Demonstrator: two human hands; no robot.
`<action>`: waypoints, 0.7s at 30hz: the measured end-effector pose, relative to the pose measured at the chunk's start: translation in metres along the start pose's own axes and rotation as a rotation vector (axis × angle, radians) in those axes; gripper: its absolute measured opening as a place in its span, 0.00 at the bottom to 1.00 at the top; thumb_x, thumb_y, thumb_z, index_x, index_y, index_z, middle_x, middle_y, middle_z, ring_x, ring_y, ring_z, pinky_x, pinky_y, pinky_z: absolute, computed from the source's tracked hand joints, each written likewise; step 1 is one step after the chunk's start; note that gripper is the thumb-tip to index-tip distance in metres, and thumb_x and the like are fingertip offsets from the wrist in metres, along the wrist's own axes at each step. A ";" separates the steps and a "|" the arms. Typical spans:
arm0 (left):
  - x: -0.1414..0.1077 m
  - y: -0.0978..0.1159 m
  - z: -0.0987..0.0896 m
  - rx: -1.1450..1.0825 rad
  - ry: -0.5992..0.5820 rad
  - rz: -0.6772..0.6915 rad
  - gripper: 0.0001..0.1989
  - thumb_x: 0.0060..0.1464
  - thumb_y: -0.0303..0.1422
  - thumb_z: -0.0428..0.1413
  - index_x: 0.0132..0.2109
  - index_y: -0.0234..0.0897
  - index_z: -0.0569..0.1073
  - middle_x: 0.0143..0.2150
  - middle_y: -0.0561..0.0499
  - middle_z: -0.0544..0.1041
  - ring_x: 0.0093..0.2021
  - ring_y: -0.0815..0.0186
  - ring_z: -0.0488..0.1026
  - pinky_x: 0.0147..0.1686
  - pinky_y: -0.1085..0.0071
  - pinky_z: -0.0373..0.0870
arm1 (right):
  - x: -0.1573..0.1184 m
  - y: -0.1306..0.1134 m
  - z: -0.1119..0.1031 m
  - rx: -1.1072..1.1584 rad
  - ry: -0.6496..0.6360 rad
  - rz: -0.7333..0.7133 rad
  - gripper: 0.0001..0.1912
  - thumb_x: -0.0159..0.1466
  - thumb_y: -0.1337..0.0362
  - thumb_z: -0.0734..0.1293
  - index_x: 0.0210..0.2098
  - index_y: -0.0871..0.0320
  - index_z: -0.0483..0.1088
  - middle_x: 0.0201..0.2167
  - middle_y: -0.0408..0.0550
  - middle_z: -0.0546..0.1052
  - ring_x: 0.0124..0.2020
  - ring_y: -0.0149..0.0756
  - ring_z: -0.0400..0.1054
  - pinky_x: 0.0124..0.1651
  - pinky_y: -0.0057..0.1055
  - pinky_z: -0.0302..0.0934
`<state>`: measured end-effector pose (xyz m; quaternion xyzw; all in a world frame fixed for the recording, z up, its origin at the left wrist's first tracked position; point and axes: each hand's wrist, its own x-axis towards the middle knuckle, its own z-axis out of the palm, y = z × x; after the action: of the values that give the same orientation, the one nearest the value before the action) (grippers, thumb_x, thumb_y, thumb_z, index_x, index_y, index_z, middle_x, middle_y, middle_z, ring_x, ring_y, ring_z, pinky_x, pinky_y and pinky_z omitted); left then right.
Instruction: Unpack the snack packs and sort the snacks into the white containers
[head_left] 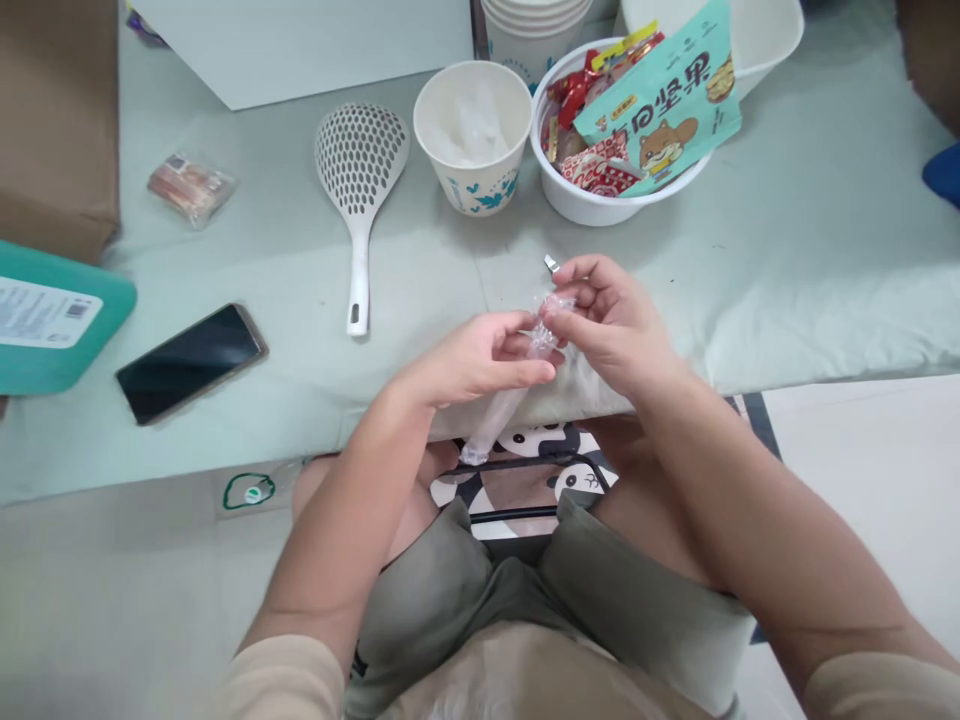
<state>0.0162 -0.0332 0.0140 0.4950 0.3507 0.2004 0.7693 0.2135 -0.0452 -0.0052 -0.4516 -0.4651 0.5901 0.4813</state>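
My right hand (611,325) pinches the gathered part of a thin clear plastic bag (546,325) between thumb and fingers, above the table's front edge. From the other side, the curled fingers of my left hand (495,355) hold the same plastic, the thumb reaching along below it. A twisted length of the film trails down toward my lap. By my right index fingertip is a small silver metal piece (552,263); whether I hold it or it lies on the cloth, I cannot tell.
Beyond my hands stand a paper cup (472,185) with crumpled plastic inside and a white bowl (585,205) of wrapped snacks. A white slotted skimmer (360,230), a phone (191,362), a small wrapped packet (191,188) and a green container (67,360) lie leftward.
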 end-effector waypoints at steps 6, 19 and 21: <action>0.004 -0.004 0.001 -0.054 0.134 -0.069 0.20 0.50 0.46 0.72 0.37 0.33 0.80 0.33 0.47 0.85 0.34 0.65 0.83 0.36 0.70 0.79 | 0.009 0.007 -0.012 -0.260 0.170 -0.145 0.14 0.64 0.63 0.71 0.48 0.49 0.67 0.41 0.45 0.78 0.34 0.33 0.73 0.36 0.32 0.72; -0.008 -0.005 -0.016 -0.224 0.070 -0.125 0.21 0.47 0.43 0.74 0.43 0.34 0.80 0.37 0.43 0.87 0.35 0.60 0.85 0.35 0.69 0.81 | 0.007 0.024 -0.003 -1.102 0.098 -0.665 0.17 0.67 0.70 0.63 0.48 0.47 0.79 0.56 0.52 0.79 0.54 0.47 0.72 0.55 0.48 0.68; -0.010 -0.003 -0.021 -0.255 0.095 -0.101 0.29 0.45 0.40 0.75 0.53 0.37 0.77 0.35 0.46 0.87 0.34 0.60 0.85 0.35 0.69 0.81 | 0.010 0.026 -0.004 -1.097 0.132 -0.651 0.15 0.68 0.68 0.64 0.47 0.49 0.80 0.53 0.52 0.79 0.51 0.47 0.72 0.54 0.48 0.67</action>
<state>-0.0063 -0.0277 0.0085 0.3648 0.3828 0.2274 0.8177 0.2121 -0.0377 -0.0319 -0.5032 -0.7821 0.0607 0.3625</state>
